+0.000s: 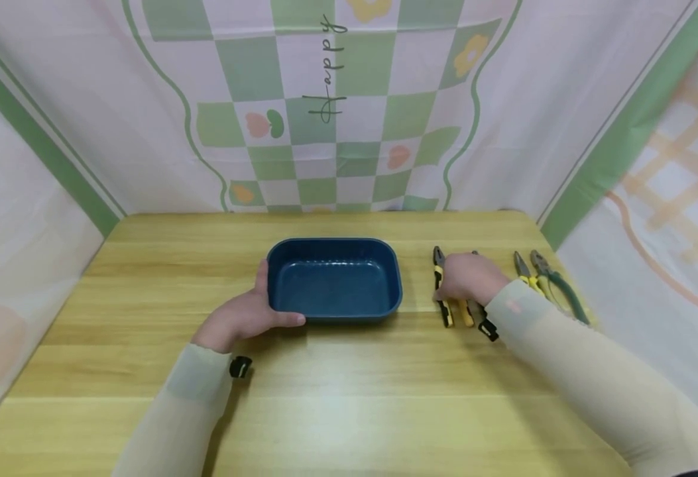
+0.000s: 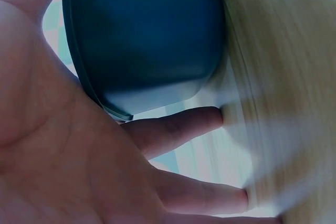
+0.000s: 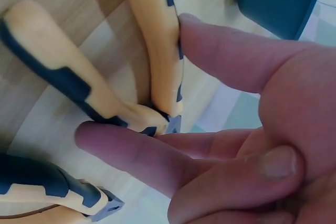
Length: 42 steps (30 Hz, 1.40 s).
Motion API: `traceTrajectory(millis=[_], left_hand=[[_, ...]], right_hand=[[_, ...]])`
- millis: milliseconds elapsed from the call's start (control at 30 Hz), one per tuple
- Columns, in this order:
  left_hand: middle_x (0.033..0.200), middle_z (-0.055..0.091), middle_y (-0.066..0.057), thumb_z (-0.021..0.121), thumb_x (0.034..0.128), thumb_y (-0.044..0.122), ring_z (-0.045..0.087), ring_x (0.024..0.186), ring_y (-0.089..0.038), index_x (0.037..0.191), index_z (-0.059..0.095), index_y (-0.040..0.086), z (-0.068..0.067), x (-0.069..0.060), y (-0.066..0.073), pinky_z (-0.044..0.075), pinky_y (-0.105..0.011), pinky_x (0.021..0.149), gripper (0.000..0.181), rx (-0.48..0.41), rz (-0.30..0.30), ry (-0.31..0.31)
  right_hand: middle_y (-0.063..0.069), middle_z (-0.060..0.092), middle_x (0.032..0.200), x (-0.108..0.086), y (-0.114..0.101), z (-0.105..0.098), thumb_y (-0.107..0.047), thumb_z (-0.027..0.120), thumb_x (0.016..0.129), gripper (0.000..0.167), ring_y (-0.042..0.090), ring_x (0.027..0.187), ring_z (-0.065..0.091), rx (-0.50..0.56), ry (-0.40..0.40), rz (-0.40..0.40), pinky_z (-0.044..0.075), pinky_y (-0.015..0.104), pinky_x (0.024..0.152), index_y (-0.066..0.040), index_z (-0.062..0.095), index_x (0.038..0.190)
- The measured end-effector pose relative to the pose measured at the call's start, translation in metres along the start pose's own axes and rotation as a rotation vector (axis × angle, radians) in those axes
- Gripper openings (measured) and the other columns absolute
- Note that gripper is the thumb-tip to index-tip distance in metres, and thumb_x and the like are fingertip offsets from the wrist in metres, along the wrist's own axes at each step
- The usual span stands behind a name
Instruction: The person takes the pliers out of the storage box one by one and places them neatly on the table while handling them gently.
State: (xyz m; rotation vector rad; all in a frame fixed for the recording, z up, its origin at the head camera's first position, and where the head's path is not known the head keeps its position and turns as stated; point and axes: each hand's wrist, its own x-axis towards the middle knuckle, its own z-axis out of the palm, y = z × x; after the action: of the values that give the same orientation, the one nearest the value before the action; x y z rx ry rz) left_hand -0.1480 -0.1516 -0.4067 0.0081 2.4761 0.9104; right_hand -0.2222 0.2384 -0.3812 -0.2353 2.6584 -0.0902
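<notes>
A dark blue rectangular tub (image 1: 333,318) stands on the table. My left hand (image 1: 244,315) rests against its left near corner, thumb along the near rim and the other fingers extended beside the left wall. In the left wrist view, the straight fingers (image 2: 178,129) reach down towards the table beside the tub wall (image 2: 142,35). To the tub's right, my right hand (image 1: 470,277) pinches a pair of yellow-and-black pliers (image 1: 444,311) lying on the table. The right wrist view shows the thumb against one handle (image 3: 155,40) and the index finger at the other.
Next to the right hand lies a second pair of yellow-and-black pliers (image 3: 52,192). Farther right are yellow-handled pliers (image 1: 524,268) and green-handled pliers (image 1: 569,295). A printed cloth (image 1: 360,165) hangs behind the wooden table (image 1: 325,424), with more cloth at both sides.
</notes>
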Motion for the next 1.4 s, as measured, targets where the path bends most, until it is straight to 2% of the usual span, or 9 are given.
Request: traceTrajectory(millis=[100,400,667,867,1067,1167,1233,1333,1400], left_hand=[[0.150,0.036,-0.030,0.076,0.0766,0.066,0.063,0.096,-0.026,0.152,-0.030,0.018,0.000,0.000,0.000,0.047,-0.049,0.089,0.138,0.007,-0.003,-0.004],[0.153,0.032,-0.029,0.074,0.0765,0.068,0.062,0.103,-0.028,0.151,-0.032,0.019,0.000,0.001,-0.001,0.046,-0.049,0.092,0.139,0.028,-0.003,-0.005],[0.154,0.031,-0.029,0.076,0.0761,0.066,0.060,0.105,-0.030,0.152,-0.030,0.020,0.000,0.002,0.000,0.045,-0.051,0.094,0.138,0.004,-0.020,-0.002],[0.153,0.032,-0.030,0.076,0.0753,0.067,0.061,0.104,-0.030,0.152,-0.030,0.019,-0.001,0.001,0.001,0.044,-0.051,0.094,0.140,0.005,-0.019,-0.003],[0.152,0.033,-0.030,0.076,0.0762,0.066,0.061,0.102,-0.029,0.152,-0.030,0.018,-0.002,0.000,0.002,0.045,-0.051,0.093,0.139,0.013,-0.014,0.005],[0.150,0.037,-0.031,0.077,0.0765,0.065,0.062,0.099,-0.028,0.153,-0.028,0.017,-0.002,-0.001,0.002,0.046,-0.050,0.092,0.138,0.009,-0.010,0.017],[0.148,0.040,-0.030,0.077,0.0765,0.064,0.063,0.096,-0.027,0.154,-0.027,0.016,-0.002,-0.001,0.002,0.047,-0.049,0.091,0.138,0.009,-0.006,0.023],[0.140,0.050,-0.029,0.077,0.0768,0.063,0.064,0.089,-0.025,0.154,-0.026,0.015,-0.001,-0.002,0.003,0.048,-0.049,0.088,0.138,0.005,0.005,0.027],[0.136,0.054,-0.028,0.077,0.0771,0.063,0.063,0.087,-0.024,0.154,-0.025,0.015,-0.001,-0.003,0.003,0.048,-0.048,0.088,0.137,0.005,0.007,0.028]], right_hand=[[0.005,0.058,0.068,-0.004,-0.001,0.000,-0.035,0.077,0.087,0.035,0.021,0.058,0.053,-0.017,-0.008,-0.012,0.044,0.038,0.058,-0.011,0.061,0.067],[0.005,0.062,0.078,-0.011,0.005,0.003,-0.039,0.075,0.088,0.034,0.023,0.066,0.056,-0.058,-0.051,-0.009,0.047,0.042,0.064,-0.010,0.065,0.074],[0.005,0.062,0.080,-0.016,0.012,0.007,-0.037,0.076,0.088,0.032,0.022,0.065,0.056,-0.022,-0.031,-0.018,0.047,0.040,0.062,-0.007,0.067,0.086],[0.005,0.062,0.078,-0.015,0.014,0.010,-0.038,0.076,0.088,0.032,0.022,0.064,0.056,-0.021,-0.027,-0.012,0.046,0.040,0.061,-0.007,0.066,0.085],[0.004,0.060,0.073,-0.023,0.010,0.010,-0.042,0.072,0.090,0.034,0.022,0.061,0.056,-0.015,0.000,-0.004,0.046,0.041,0.060,-0.009,0.065,0.082],[0.004,0.061,0.072,-0.030,0.007,0.011,-0.045,0.068,0.093,0.049,0.022,0.061,0.058,-0.009,0.019,0.013,0.046,0.041,0.057,0.001,0.066,0.110],[0.005,0.062,0.072,-0.035,0.005,0.012,-0.046,0.065,0.094,0.065,0.024,0.063,0.060,-0.002,0.042,0.025,0.046,0.041,0.055,0.007,0.054,0.131],[0.022,0.068,0.096,-0.043,-0.001,0.013,-0.048,0.062,0.096,0.080,0.037,0.089,0.064,-0.009,0.124,0.028,0.050,0.046,0.058,0.011,0.039,0.145],[0.032,0.060,0.119,-0.048,-0.007,0.014,-0.050,0.060,0.097,0.081,0.047,0.111,0.055,-0.008,0.188,0.013,0.051,0.055,0.071,0.009,0.038,0.147]])
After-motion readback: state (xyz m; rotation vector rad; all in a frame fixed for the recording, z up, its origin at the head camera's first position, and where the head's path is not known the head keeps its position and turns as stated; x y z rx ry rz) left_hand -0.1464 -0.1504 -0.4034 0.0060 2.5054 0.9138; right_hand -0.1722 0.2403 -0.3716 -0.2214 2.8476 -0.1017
